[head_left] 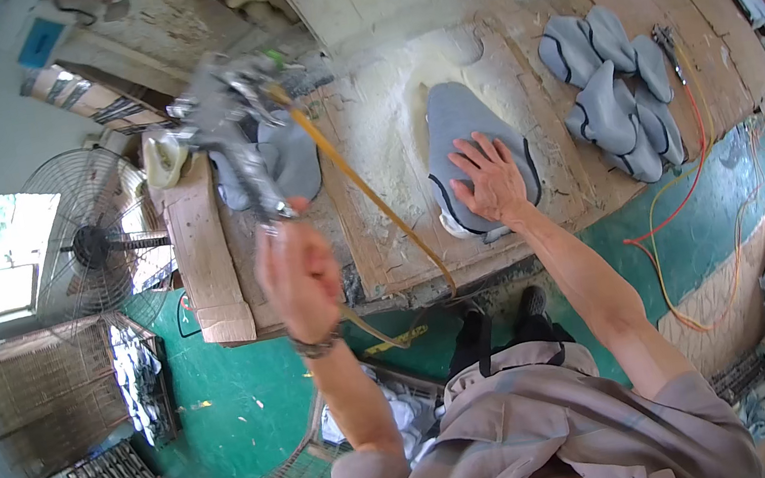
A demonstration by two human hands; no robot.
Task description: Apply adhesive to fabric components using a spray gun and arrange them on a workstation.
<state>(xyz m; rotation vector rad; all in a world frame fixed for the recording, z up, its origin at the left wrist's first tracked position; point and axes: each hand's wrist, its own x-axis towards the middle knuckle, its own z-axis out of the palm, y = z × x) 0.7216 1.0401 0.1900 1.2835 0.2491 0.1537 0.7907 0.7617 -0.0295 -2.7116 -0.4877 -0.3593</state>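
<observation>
My left hand (300, 277) is wrapped round the handle of a silvery metal spray gun (230, 128), raised over the left part of the workbench and smeared by motion. A yellow-brown hose (359, 186) runs from the gun across the bench and over its near edge. Fingers spread, my right hand (491, 180) lies flat on a grey saddle-shaped padded piece (461, 121) with black edging. Something white shows under that piece's lower left edge. Behind the gun lie more grey pieces (293, 158), partly hidden by it.
Several similar grey pieces (614, 92) lie to the right, beside a second metal tool (667, 44) with a red hose (697, 124). Cardboard with pale residue covers the workbench (559, 181). A large fan (91, 247) stands at the left; wire racks (47, 397) are below it.
</observation>
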